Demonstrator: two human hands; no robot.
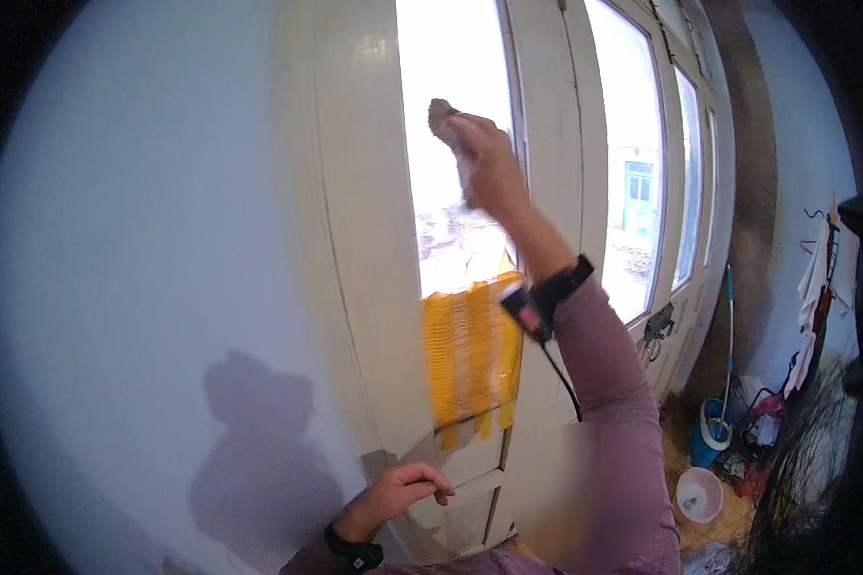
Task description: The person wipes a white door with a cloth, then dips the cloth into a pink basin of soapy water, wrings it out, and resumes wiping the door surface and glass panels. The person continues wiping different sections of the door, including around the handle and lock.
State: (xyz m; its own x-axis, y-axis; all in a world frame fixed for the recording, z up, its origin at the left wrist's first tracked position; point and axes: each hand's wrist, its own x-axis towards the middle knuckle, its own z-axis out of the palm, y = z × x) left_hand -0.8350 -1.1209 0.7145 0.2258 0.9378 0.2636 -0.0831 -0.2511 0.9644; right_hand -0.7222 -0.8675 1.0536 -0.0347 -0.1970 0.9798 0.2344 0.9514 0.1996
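My right hand (485, 162) is raised in front of a bright glass pane (449, 57) in a cream-painted door (356, 144). Its fingers press on a small brownish rag or scouring pad (441, 118); which of the two I cannot tell. Whether the pad touches the glass is unclear. Yellow adhesive tape (467, 352) covers the lower part of the opening in overlapping strips, with one loose piece at its top. Low down, my left hand (410, 490) hovers before the lower door panel (467, 460), fingers loosely bent and nothing visible in them.
Another glazed door leaf with a metal latch (659, 323) stands to the right. Beyond it are a blue mop bucket (710, 431) with a long handle (730, 316), a pink basin (699, 496) on the floor, and hanging cloths (813, 273). A pale blue wall (151, 215) fills the left.
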